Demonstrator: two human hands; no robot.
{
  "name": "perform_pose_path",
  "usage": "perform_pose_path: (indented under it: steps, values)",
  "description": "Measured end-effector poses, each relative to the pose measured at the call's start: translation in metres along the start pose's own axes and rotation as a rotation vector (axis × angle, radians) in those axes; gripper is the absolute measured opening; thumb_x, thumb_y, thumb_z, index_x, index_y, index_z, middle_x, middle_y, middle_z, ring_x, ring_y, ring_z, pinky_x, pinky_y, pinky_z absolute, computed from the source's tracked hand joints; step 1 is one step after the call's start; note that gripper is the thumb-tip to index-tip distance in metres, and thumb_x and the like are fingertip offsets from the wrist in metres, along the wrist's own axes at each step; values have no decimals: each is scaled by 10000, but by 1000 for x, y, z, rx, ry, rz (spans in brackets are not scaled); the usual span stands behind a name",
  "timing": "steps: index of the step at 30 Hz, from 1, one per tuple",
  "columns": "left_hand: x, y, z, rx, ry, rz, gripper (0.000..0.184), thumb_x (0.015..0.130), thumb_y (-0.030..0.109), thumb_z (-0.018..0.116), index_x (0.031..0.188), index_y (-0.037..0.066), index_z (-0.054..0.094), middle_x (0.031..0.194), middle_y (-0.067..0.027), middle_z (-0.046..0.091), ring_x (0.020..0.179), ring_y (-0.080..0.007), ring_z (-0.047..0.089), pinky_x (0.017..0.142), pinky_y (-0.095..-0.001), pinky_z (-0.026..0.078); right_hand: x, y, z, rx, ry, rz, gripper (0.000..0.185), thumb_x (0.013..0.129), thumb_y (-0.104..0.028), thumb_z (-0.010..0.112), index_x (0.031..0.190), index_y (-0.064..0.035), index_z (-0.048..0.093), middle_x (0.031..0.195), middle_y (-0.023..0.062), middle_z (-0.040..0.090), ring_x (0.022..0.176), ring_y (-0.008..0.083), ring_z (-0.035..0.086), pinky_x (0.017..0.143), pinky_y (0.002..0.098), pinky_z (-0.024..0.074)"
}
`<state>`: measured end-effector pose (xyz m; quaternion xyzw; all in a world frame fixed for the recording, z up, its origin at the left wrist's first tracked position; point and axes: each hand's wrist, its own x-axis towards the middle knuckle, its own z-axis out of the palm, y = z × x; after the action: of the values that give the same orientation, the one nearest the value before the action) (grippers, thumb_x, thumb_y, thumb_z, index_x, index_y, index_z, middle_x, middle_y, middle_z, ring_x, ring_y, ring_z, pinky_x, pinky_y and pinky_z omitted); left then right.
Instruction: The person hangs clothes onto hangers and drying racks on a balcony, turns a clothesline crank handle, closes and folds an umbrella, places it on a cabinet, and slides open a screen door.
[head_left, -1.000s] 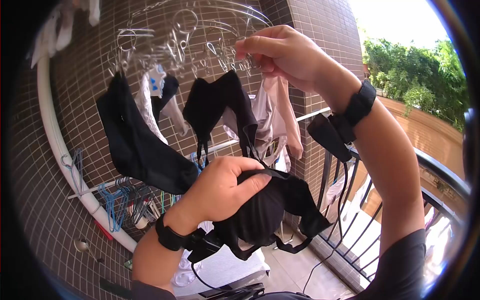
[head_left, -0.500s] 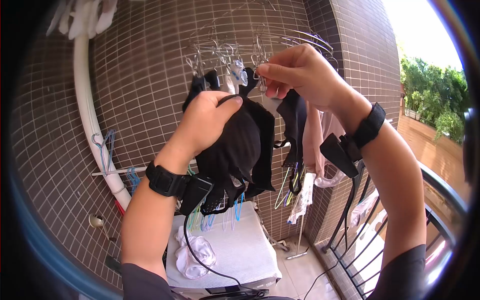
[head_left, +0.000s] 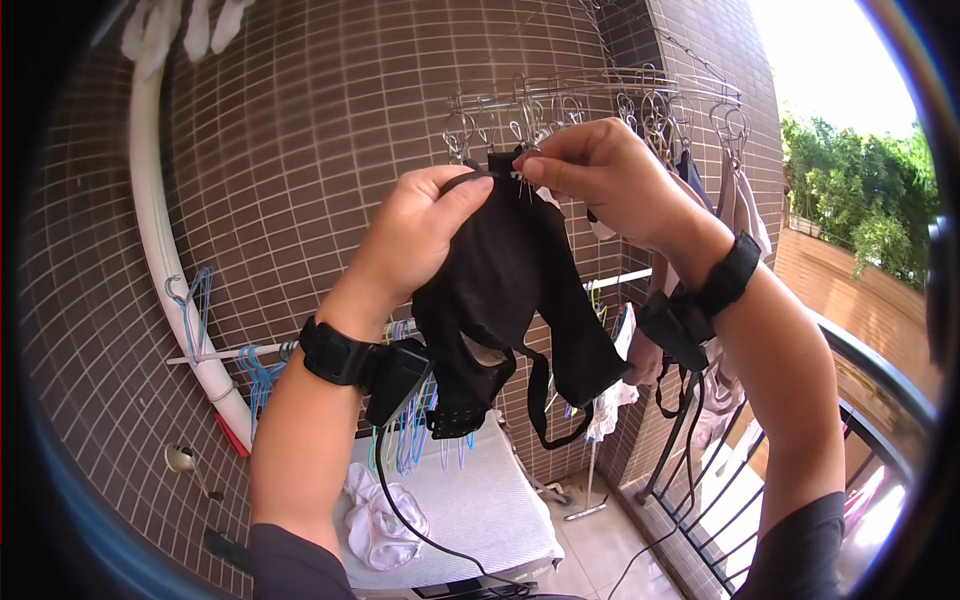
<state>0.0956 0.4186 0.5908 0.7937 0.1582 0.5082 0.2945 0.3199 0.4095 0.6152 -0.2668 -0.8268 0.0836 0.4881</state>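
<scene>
A black bra point(head_left: 490, 270) hangs in front of me, its straps and hook band dangling. My left hand point(head_left: 405, 235) pinches its upper edge between thumb and fingers. Just to the right, my right hand point(head_left: 605, 180) is closed on a metal clip point(head_left: 527, 170) at the top of the bra. Whether the clip's jaws hold the fabric is hard to see behind the fingers. The clip belongs to a round wire drying hanger point(head_left: 600, 85) with several other clips. Pale and dark laundry point(head_left: 740, 205) hangs from its right side.
A white crumpled garment point(head_left: 385, 525) lies on the cloth-covered surface point(head_left: 475, 510) below. Coloured hangers point(head_left: 410, 440) hang from a white rail point(head_left: 240, 350) behind the bra. A white pipe point(head_left: 155, 210) runs down the tiled wall at left; a dark railing point(head_left: 870, 370) stands at right.
The hanger's clips and other laundry have shifted to the right. My right hand is slightly lower, close to my left hand, and the bra hangs more spread out.
</scene>
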Motion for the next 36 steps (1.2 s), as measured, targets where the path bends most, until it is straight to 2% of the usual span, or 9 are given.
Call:
perform_pose_path:
  steps: [8,10,13,18,22,25,26,29,36]
  values:
    - [-5,-20,23,-186,-146,-121,305,989,268,599,1134,2,636,1005,-38,693,864,-84,655,781,-224,535,-29,-10,-14,238,109,195,282,979,-266,594,1091,-11,641,889,7,597,834,77,552,746,240,456]
    - [-9,-27,29,-251,-246,-185,421,965,335,630,1208,-7,601,1092,-44,677,965,-89,640,862,-238,515,-31,-4,-17,112,121,-4,276,981,-237,575,1094,8,632,894,27,606,872,107,563,793,249,459]
    - [-20,-40,40,-337,-399,-121,508,924,356,687,1252,-14,571,1149,-45,658,1018,-100,623,925,-259,492,-40,-11,-24,53,162,28,259,979,-179,524,1095,29,625,973,84,616,962,177,578,879,274,448]
    - [-45,-64,47,-395,-672,-323,537,842,107,770,1311,-17,539,1246,-57,618,1138,-119,564,1014,-293,434,-55,-20,-44,-124,226,15,282,980,-204,501,1085,24,628,1026,112,623,986,195,581,891,288,442]
    - [-49,-87,50,-327,-551,-169,434,892,58,697,1299,-5,558,1201,-29,636,1072,-107,587,984,-276,450,-65,-8,-68,-166,312,7,300,960,-240,522,1051,26,628,987,124,624,911,207,596,861,310,460]
    - [-38,-79,49,-405,-376,-154,328,929,66,651,1244,-6,597,1122,-13,664,1026,-86,598,953,-257,461,-73,-22,-82,-531,530,219,348,931,-301,577,1027,29,629,974,120,621,830,205,594,795,340,485]
    - [-37,-70,52,-373,-320,-124,247,943,84,636,1174,-5,638,1030,6,678,967,-65,599,912,-241,467,-78,-19,-72,-871,782,-49,413,889,-371,645,1012,23,638,917,118,622,764,200,578,742,357,493]
    - [-23,-61,54,-24,-197,19,213,944,79,637,1140,-4,653,989,13,673,911,-57,592,861,-230,470,-80,-67,-47,-806,790,-226,476,876,-431,672,1050,11,641,859,110,624,753,191,582,722,343,496]
    - [-5,-34,66,33,3,150,248,913,122,698,1119,1,630,1004,-3,626,954,-72,561,848,-222,450,-17,-36,-50,-86,406,236,710,824,-534,738,1085,112,602,870,134,641,790,155,640,707,272,525]
